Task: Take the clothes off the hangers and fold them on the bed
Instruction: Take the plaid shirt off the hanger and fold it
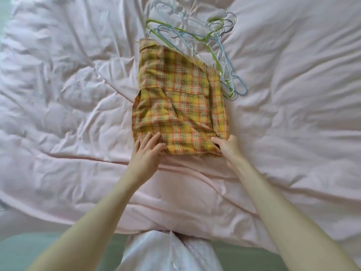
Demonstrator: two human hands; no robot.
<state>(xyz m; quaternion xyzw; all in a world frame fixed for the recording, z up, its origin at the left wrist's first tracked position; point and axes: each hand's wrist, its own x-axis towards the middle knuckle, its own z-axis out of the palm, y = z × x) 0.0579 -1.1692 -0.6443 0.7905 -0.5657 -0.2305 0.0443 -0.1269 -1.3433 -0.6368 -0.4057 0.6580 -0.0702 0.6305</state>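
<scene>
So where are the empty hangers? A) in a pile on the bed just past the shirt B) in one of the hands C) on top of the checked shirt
A: the hangers lie heaped on the pink bed cover beyond the folded plaid shirt, while the left hand and right hand hold the shirt's near edge.

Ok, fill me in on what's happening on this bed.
A person is folding a yellow plaid shirt on a pink duvet. The shirt is already folded into a rough rectangle. The left hand rests with fairly straight fingers on its near left corner, while the right hand pinches the near right corner. A pile of empty wire hangers lies just beyond the shirt.
</scene>
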